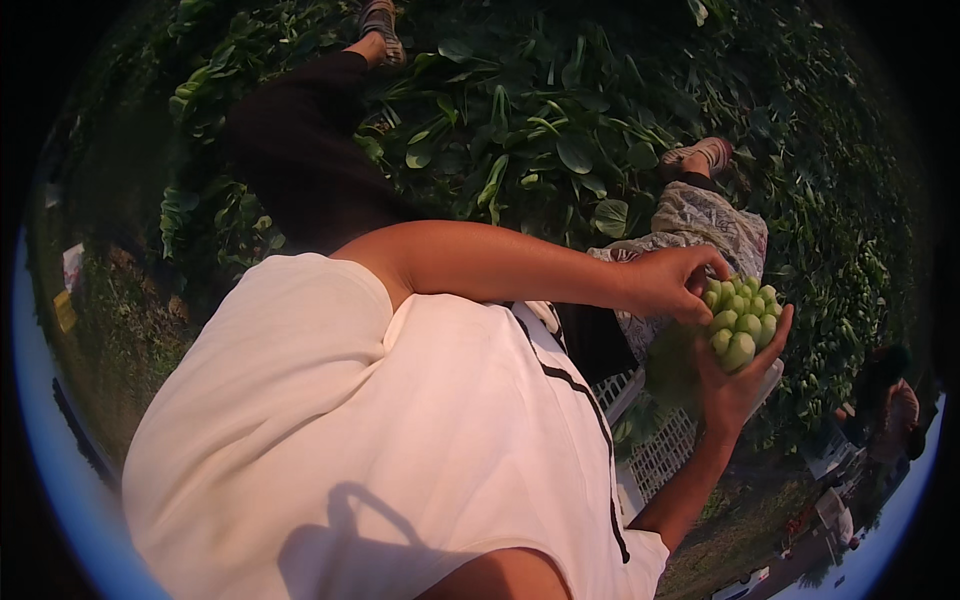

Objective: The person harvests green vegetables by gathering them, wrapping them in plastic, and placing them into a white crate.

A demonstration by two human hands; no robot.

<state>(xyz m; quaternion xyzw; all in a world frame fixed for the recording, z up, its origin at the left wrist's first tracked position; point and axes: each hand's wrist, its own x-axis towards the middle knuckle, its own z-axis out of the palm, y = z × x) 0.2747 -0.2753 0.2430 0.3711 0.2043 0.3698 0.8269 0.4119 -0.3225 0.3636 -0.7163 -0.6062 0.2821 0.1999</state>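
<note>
A bunch of green leafy vegetables, apparently pak choi (739,319), rests in my right hand (739,386), its pale stalk bases facing up. The fingers of that hand wrap around its right side and underside. Dark leaves of the bunch hang down to the left, partly in shadow. My left hand (671,283) reaches across my body to the bunch's left edge, thumb tip against the stalks and index finger bent above them. Whether it pinches a stalk is unclear. Below the hands stands a white plastic lattice crate (660,457), partly hidden by my arm and shirt.
Cut leafy greens (525,142) cover the ground around my legs. My two shoes (381,34) rest among them, far apart. A patterned cloth (712,221) covers my right leg. Another person (892,420) is at the right rim, near further crates (832,454).
</note>
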